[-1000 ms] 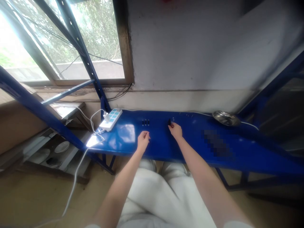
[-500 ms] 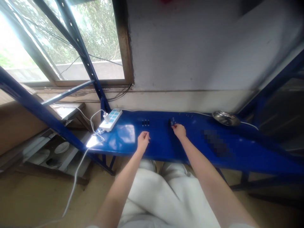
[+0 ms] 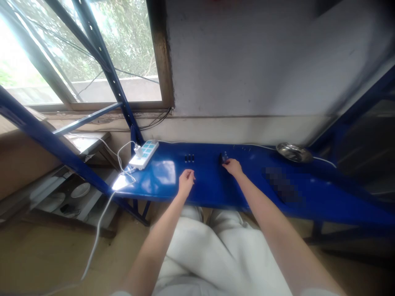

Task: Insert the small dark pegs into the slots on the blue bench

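Observation:
Close to the front edge of the blue table (image 3: 210, 187), my left hand (image 3: 186, 181) hovers with thumb and fingers drawn together. Whatever its fingertips may hold is too small to see. Three small dark cylindrical pieces (image 3: 189, 158) stand in a row just beyond it. My right hand (image 3: 233, 167) reaches farther in, its thumb and fingers closed in a pinch at a cluster of small clear pieces (image 3: 225, 155). A small black piece (image 3: 220, 158) sits immediately left of that cluster. I cannot make out what, if anything, is between the right fingertips.
A white power strip (image 3: 144, 154) with a plugged-in cord lies at the table's left end. Several tiny bits (image 3: 243, 148) are scattered near the back edge. A shiny metal dish (image 3: 293, 152) rests at the back right, behind a blurred dark object (image 3: 280, 185). Blue posts (image 3: 106, 70) rise at left.
My right hand has shifted very slightly at the clear pieces, its fingers still pinched. My left hand stays nearly in place.

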A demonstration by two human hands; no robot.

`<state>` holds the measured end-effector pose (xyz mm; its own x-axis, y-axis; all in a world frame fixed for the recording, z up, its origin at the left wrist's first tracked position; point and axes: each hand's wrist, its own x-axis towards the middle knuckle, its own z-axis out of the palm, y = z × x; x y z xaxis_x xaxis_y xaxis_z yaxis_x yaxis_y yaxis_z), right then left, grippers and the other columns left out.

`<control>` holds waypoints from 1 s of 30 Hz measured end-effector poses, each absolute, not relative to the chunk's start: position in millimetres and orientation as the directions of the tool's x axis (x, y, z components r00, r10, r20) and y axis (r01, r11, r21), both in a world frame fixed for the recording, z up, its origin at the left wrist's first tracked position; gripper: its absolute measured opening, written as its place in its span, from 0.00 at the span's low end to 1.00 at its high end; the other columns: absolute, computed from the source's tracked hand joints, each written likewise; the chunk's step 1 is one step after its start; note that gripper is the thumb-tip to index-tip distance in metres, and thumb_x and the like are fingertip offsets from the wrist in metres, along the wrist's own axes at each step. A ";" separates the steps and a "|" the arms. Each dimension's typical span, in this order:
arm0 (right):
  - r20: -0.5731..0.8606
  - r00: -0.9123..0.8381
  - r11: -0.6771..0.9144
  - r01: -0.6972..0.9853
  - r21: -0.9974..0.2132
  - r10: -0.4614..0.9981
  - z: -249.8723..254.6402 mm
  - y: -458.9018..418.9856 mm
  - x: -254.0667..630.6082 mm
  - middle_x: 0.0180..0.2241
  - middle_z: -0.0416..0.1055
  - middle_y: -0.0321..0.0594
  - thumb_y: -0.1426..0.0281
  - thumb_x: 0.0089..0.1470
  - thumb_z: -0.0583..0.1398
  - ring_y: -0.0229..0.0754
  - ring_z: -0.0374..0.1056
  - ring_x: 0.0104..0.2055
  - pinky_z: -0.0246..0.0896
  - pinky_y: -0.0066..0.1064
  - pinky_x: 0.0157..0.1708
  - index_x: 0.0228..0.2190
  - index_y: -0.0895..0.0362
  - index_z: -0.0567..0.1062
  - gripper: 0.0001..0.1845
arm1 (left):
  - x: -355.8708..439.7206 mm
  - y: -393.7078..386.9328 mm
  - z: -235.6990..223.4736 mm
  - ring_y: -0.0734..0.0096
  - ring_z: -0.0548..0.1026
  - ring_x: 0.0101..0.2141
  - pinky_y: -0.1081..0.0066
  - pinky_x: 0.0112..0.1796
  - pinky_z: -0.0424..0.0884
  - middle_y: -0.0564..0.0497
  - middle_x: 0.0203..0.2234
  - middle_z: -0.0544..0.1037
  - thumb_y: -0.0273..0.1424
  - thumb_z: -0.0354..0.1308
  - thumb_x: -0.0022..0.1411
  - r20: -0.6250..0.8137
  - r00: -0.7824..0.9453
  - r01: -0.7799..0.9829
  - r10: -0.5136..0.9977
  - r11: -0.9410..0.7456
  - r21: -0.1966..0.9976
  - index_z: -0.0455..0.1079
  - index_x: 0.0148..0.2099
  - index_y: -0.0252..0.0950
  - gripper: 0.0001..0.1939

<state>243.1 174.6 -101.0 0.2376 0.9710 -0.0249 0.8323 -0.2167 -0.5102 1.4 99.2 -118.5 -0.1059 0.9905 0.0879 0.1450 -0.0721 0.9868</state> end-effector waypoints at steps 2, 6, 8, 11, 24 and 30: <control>-0.054 0.231 -0.224 0.813 -0.538 0.971 -98.9 175.1 246.7 0.39 0.74 0.47 0.67 0.46 0.60 0.44 0.70 0.39 0.62 0.27 0.33 0.38 0.61 0.75 0.17 | 1.5 98.7 -117.7 0.80 0.66 0.19 0.79 0.21 0.63 0.53 0.22 0.70 0.35 0.49 0.58 0.082 -0.104 0.150 0.991 -0.066 0.987 0.67 0.38 0.34 0.11; -0.053 0.301 -0.271 0.753 -0.600 0.952 -92.3 165.3 248.6 0.35 0.75 0.47 0.68 0.46 0.59 0.45 0.71 0.38 0.62 0.28 0.35 0.36 0.62 0.76 0.14 | 1.6 96.4 -113.9 0.80 0.67 0.20 0.79 0.22 0.63 0.53 0.23 0.71 0.36 0.49 0.58 0.076 -0.090 0.151 0.993 -0.062 0.987 0.67 0.39 0.34 0.12; -0.021 0.333 -0.273 0.732 -0.624 0.943 -89.4 155.4 244.8 0.34 0.75 0.47 0.69 0.48 0.57 0.45 0.70 0.37 0.61 0.29 0.35 0.33 0.61 0.77 0.12 | 1.9 95.3 -112.1 0.80 0.66 0.20 0.78 0.22 0.63 0.53 0.23 0.71 0.36 0.49 0.58 0.079 -0.093 0.148 0.993 -0.065 0.987 0.67 0.38 0.34 0.12; 0.075 0.387 -0.220 0.662 -0.717 0.919 -86.9 137.6 230.9 0.34 0.75 0.45 0.69 0.50 0.55 0.45 0.70 0.38 0.61 0.30 0.36 0.30 0.59 0.76 0.11 | 2.6 94.4 -110.6 0.80 0.66 0.19 0.78 0.22 0.63 0.53 0.22 0.70 0.36 0.48 0.59 0.090 -0.095 0.153 0.991 -0.074 0.985 0.67 0.38 0.34 0.12; 0.382 0.490 0.178 0.412 -0.894 0.783 -105.8 95.7 163.0 0.34 0.72 0.45 0.57 0.54 0.49 0.41 0.66 0.35 0.62 0.31 0.36 0.35 0.59 0.71 0.20 | 3.2 96.7 -115.3 0.80 0.65 0.18 0.78 0.22 0.62 0.54 0.21 0.69 0.36 0.48 0.58 0.131 -0.087 0.178 0.988 -0.114 0.977 0.67 0.37 0.33 0.12; 0.443 0.409 0.226 0.479 -0.848 0.798 -110.3 96.7 163.1 0.33 0.72 0.46 0.57 0.54 0.49 0.42 0.67 0.35 0.62 0.33 0.37 0.33 0.59 0.72 0.20 | 5.1 92.4 -111.1 0.76 0.69 0.22 0.75 0.29 0.66 0.53 0.22 0.71 0.33 0.47 0.59 0.195 -0.047 0.285 0.980 -0.174 0.942 0.67 0.41 0.35 0.12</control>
<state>163.1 96.7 -110.3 0.4090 0.7977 0.4432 0.4785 0.2261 -0.8485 5.1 92.4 -111.1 -0.0467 0.9797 0.1948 0.2855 -0.1738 0.9425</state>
